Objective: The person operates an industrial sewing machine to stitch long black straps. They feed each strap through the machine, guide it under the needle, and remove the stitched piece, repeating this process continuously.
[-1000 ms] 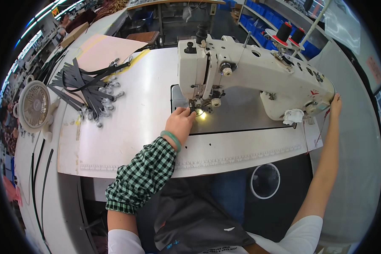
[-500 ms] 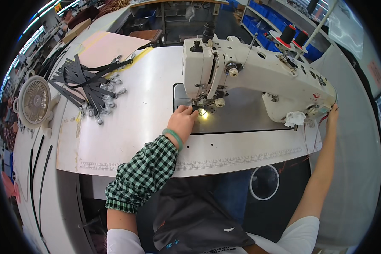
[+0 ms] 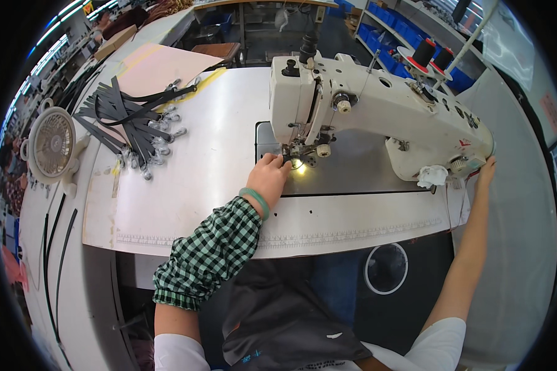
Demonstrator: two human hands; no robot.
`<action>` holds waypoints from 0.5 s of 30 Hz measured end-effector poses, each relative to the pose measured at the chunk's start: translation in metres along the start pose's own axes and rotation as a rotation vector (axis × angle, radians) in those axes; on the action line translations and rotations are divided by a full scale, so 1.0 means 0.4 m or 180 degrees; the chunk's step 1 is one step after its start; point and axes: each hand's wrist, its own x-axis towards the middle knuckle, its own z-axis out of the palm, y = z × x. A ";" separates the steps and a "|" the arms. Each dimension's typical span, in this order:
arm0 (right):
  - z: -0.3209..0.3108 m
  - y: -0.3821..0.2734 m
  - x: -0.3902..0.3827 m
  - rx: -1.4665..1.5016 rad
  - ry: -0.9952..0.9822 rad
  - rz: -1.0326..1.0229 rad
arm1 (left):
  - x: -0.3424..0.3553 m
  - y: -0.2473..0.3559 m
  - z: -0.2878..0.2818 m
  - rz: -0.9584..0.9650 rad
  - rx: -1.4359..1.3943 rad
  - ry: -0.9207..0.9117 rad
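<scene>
A white sewing machine (image 3: 377, 111) stands on the pale worktable, its small lamp lit by the needle. My left hand (image 3: 268, 177) is closed beside the presser foot (image 3: 298, 150), fingertips pinching a small black strip that mostly hides under the foot and fingers. A green bangle (image 3: 254, 201) and a checked sleeve cover (image 3: 210, 253) are on that arm. At the machine's far right end, my right hand (image 3: 486, 174) is closed round the handwheel (image 3: 492, 146); some of its fingers are hidden behind it.
Dark straps with wrapped metal clasps (image 3: 130, 123) lie piled at the left, partly on a pink sheet (image 3: 161, 68). A small white fan (image 3: 52, 145) stands beyond them. Thread cones (image 3: 423, 52) sit above the machine. A grey panel (image 3: 513, 204) rises at the right.
The view has shifted slightly. My left hand stays at the presser foot and my right at the handwheel, with no clear movement of either.
</scene>
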 end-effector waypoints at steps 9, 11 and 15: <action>-0.016 -0.096 0.102 -0.1603 -0.0311 -0.0684 | 0.003 -0.001 -0.006 0.0109 0.0035 -0.0056; -0.018 -0.090 0.114 -0.1640 -0.0336 -0.0637 | 0.002 -0.002 -0.005 0.0100 0.0045 -0.0041; -0.024 -0.076 0.090 -0.1197 -0.0778 0.0182 | -0.003 -0.010 -0.007 0.0061 0.0073 -0.0079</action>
